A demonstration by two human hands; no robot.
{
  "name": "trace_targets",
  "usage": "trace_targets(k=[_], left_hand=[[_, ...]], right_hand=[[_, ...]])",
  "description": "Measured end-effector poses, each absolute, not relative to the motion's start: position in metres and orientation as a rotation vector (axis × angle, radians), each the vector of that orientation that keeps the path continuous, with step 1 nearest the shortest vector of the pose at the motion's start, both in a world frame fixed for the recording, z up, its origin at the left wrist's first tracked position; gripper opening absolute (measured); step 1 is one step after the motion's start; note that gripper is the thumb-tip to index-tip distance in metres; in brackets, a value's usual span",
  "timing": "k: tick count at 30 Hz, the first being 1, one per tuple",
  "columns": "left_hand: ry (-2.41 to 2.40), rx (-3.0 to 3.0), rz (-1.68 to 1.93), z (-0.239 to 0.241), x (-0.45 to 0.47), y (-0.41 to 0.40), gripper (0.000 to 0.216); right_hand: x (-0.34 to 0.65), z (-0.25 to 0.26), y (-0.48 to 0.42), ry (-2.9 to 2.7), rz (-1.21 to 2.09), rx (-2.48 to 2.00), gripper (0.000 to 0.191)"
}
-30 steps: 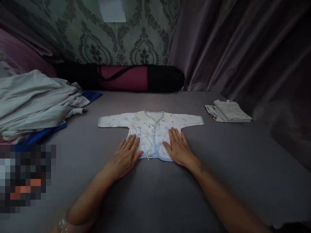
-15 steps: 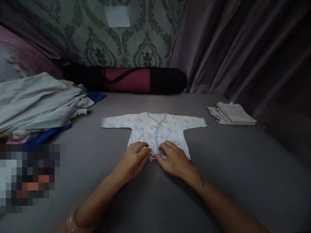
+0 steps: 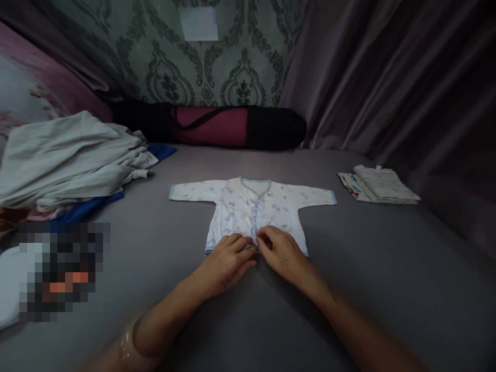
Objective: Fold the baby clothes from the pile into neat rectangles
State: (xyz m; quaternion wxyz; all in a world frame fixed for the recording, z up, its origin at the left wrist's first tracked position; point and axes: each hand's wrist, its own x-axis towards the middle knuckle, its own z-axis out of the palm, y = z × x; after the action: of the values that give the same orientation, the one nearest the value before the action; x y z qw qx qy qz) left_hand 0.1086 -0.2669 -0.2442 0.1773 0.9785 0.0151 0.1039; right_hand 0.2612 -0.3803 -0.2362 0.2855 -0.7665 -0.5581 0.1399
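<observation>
Dim indoor scene. A maroon and black rolled bag (image 3: 217, 126) lies along the base of a green damask-patterned wall (image 3: 240, 62). Above the bag, a pale paper sheet (image 3: 198, 23) is stuck on the wall. To the bag's right hang mauve curtains (image 3: 387, 77) in long folds. In front of the bag spreads a grey sheeted surface (image 3: 271, 320). Left of the bag, pink fabric (image 3: 58, 88) drapes down.

Baby shirt (image 3: 251, 206) print too small; pixelated patch (image 3: 64, 271) lower left.
</observation>
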Motion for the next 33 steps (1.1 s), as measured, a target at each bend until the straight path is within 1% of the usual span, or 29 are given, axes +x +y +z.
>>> trace_targets(k=[6, 8, 10, 12, 14, 16, 19, 22, 24, 27, 33], left_hand=[[0.047, 2.752, 0.323, -0.240, 0.108, -0.267, 0.025], [0.089, 2.731, 0.390, -0.240, 0.107, -0.266, 0.024], [0.153, 2.716, 0.474, -0.242, 0.107, -0.265, 0.024], [0.201, 2.721, 0.518, -0.245, 0.107, -0.264, 0.024], [0.227, 2.743, 0.508, -0.248, 0.108, -0.263, 0.023], [0.236, 2.765, 0.482, -0.250, 0.108, -0.262, 0.022], [0.236, 2.774, 0.470, -0.251, 0.108, -0.260, 0.023], [0.228, 2.763, 0.506, -0.250, 0.107, -0.260, 0.023], [0.205, 2.755, 0.522, -0.249, 0.107, -0.261, 0.023], [0.123, 2.748, 0.491, -0.246, 0.107, -0.263, 0.024], [0.056, 2.771, 0.415, -0.242, 0.108, -0.265, 0.027]], right_hand=[[0.254, -0.233, -0.382, -1.639, 0.388, -2.030, 0.022], [0.256, -0.233, -0.381, -1.652, 0.287, -2.090, 0.026], [0.258, -0.236, -0.379, -1.671, 0.111, -2.150, 0.031], [0.258, -0.242, -0.377, -1.724, 0.006, -2.191, 0.042], [0.257, -0.250, -0.376, -1.796, 0.057, -2.225, 0.053], [0.256, -0.256, -0.376, -1.818, 0.150, -2.252, 0.057], [0.262, -0.255, -0.378, -1.829, 0.226, -2.183, 0.055], [0.278, -0.245, -0.372, -1.655, 0.141, -2.132, 0.043], [0.290, -0.237, -0.361, -1.482, 0.104, -2.201, 0.036], [0.300, -0.228, -0.337, -1.370, 0.211, -2.394, 0.030], [0.296, -0.222, -0.292, -1.267, 0.307, -2.660, 0.039]])
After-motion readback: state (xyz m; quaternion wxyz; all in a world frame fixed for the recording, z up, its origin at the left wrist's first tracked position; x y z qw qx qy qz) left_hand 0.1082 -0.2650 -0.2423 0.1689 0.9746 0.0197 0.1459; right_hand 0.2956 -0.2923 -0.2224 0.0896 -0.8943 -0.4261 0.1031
